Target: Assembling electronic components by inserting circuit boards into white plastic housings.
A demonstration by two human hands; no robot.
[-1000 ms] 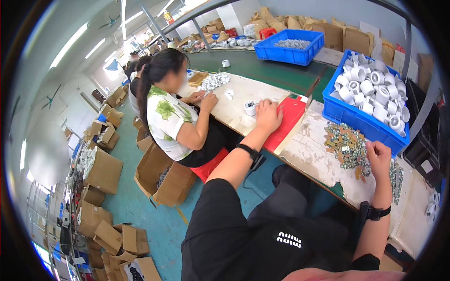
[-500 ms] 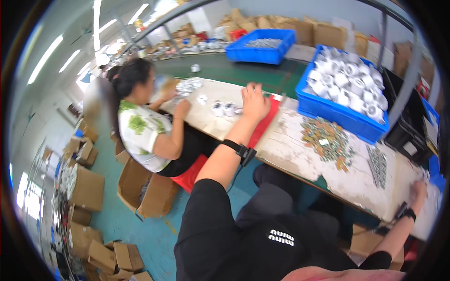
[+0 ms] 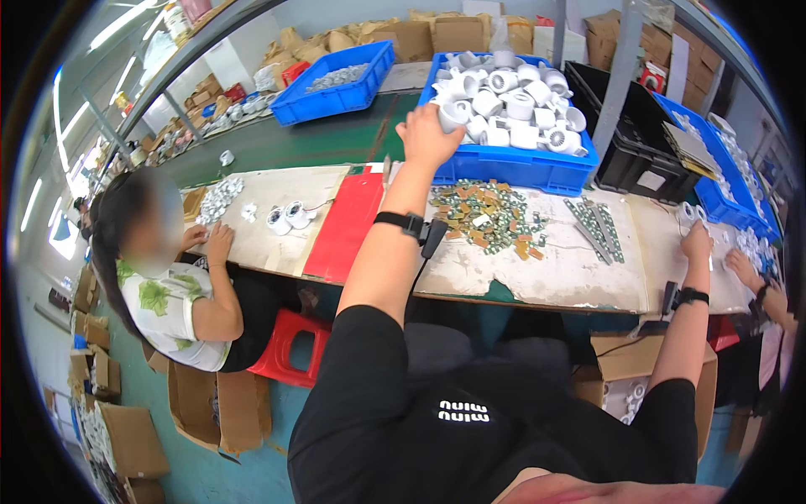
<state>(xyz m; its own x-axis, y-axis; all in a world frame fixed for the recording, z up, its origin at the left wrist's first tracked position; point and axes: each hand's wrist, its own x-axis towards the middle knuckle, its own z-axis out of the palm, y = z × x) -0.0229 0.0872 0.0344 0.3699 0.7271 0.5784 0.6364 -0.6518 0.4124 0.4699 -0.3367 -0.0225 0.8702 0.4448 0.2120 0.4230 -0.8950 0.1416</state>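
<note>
My left hand (image 3: 430, 139) is at the left rim of a blue bin (image 3: 537, 168) heaped with white cup-shaped plastic housings (image 3: 514, 105). Its fingers and thumb close around one white housing (image 3: 453, 116) at the heap's near left corner. Far to the right, my right hand (image 3: 696, 242) is closed on a small white housing (image 3: 689, 213) above the bench. Its fingertips are partly hidden. Between my arms lies a pile of small green and brown circuit boards (image 3: 491, 220), with strips of boards (image 3: 594, 231) to its right.
A co-worker (image 3: 172, 290) sits at left, handling small white parts (image 3: 221, 198). Another person's hand (image 3: 744, 270) is close to my right hand. A black crate (image 3: 646, 151) and a second blue bin (image 3: 730, 197) stand back right. A grey post (image 3: 617, 92) rises behind the bench.
My view has swung to the right. My left hand has moved from above the bench beside the co-worker to the bin of housings. My right hand and the second person's hand now show more fully.
</note>
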